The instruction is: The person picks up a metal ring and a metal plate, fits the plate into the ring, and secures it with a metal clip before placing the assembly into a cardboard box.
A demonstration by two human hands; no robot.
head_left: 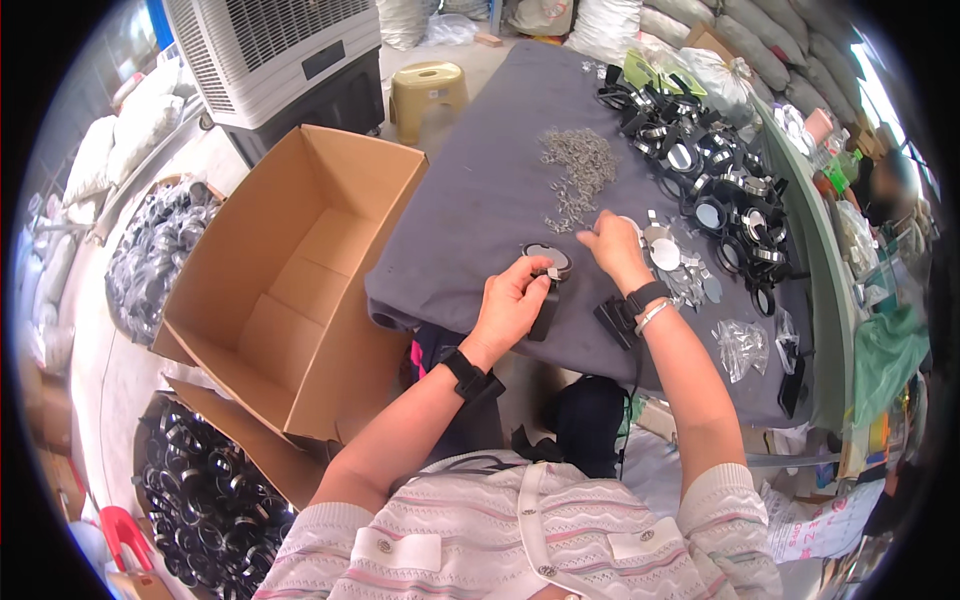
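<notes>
My left hand (pixel 512 298) grips a black part with a round silver-faced head (pixel 550 256) and a flat dark handle, near the front edge of the cloth-covered table (pixel 470 200). Its thumb and fingers press at the base of the head. To its right, my right hand (pixel 612 248) has its fingertips pinched together just above the cloth; whatever they may hold is too small to see. Beyond that hand lies a pile of small metal pieces (pixel 582 168). Beside it are loose flat silver discs (pixel 665 254). A black block-like item (pixel 614 324) rests below my right wrist.
Many black round-headed parts (pixel 700 160) heap along the table's right side. Clear plastic bags (pixel 741 348) lie at the front right. An open cardboard box (pixel 290 270) stands left of the table, near a bin of black rings (pixel 205 490). A yellow stool (pixel 425 95) stands behind.
</notes>
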